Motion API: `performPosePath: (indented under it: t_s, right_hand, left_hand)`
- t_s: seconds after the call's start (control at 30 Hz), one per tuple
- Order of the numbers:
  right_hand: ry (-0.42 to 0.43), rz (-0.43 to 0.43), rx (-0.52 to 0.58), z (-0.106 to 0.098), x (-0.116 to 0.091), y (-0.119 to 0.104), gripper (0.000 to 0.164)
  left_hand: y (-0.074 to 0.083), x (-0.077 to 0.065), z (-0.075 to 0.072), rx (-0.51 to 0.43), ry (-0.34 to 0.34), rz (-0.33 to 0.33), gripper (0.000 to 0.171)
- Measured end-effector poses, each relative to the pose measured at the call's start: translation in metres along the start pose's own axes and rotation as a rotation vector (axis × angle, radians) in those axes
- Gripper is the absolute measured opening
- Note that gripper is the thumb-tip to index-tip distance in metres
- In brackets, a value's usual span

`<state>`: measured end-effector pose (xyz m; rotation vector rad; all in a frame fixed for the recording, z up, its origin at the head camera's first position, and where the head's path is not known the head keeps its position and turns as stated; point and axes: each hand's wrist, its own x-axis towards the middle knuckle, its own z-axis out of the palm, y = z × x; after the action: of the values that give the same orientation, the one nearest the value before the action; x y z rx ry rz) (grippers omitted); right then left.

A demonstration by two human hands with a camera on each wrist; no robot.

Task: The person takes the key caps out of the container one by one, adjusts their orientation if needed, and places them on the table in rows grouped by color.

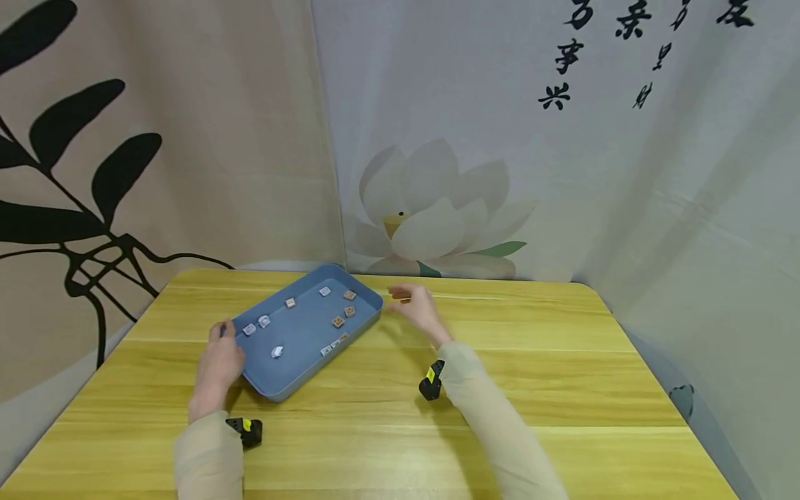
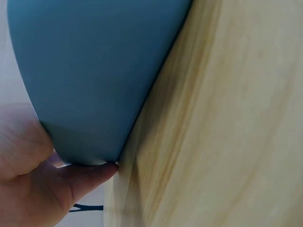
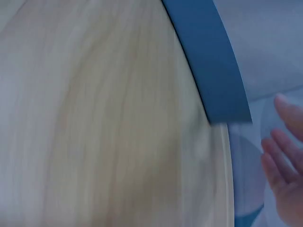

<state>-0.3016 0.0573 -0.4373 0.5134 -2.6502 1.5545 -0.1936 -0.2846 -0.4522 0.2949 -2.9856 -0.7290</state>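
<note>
Your left hand (image 1: 219, 367) grips the tray (image 1: 302, 333) of tiles (image 1: 338, 321); your right hand (image 1: 417, 310), fingers apart, lies just beside it.

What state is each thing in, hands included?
Blue tray: open-topped, angled across the wooden table; whether fully flat is unclear.
Small square tiles: loose in the tray, scattered, three in a row along one side.
Left hand: gripping the tray's left end.
Right hand: near the tray's right corner, apart, holding nothing.
Black wrist devices: worn; power unclear.
</note>
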Motion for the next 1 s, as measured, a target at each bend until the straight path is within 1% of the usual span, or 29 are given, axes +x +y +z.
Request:
performPosePath:
  t_s: [0.13, 0.27, 0.4, 0.53, 0.57, 0.63, 0.73, 0.83, 1.0]
  right_hand:
    - [-0.098, -0.023, 0.055, 0.019, 0.005, -0.008, 0.045]
    - [-0.142, -0.047, 0.066, 0.037, 0.008, -0.014, 0.045]
    - [-0.177, -0.069, 0.046, 0.054, 0.01, -0.02, 0.044]
    - [-0.199, -0.067, -0.029, 0.067, 0.011, -0.024, 0.043]
    - [-0.199, -0.062, -0.054, 0.07, 0.011, -0.024, 0.043]
    - [-0.197, -0.047, -0.106, 0.075, 0.009, -0.025, 0.042]
    - [-0.173, -0.048, -0.187, 0.082, 0.006, -0.024, 0.041]
    - [-0.127, -0.067, -0.266, 0.088, 0.004, -0.025, 0.038]
    - [-0.057, -0.064, -0.323, 0.093, 0.004, -0.027, 0.032]
  left_hand:
    - [0.001, -0.001, -0.001, -0.005, 0.001, -0.006, 0.058]
    - [0.001, 0.0, -0.001, -0.001, 0.006, -0.005, 0.058]
    - [0.001, 0.0, -0.001, -0.002, 0.006, 0.0, 0.058]
    - [0.001, -0.001, -0.001, -0.011, 0.003, -0.002, 0.058]
    - [-0.003, 0.001, 0.002, -0.012, 0.01, 0.002, 0.058]
    - [-0.004, 0.001, 0.002, -0.017, 0.009, 0.002, 0.059]
    - [-0.005, 0.001, 0.003, -0.018, 0.008, 0.001, 0.059]
    - [0.0, -0.001, 0.0, -0.011, -0.002, -0.008, 0.058]
    - [0.002, -0.002, -0.001, -0.005, -0.002, -0.014, 0.058]
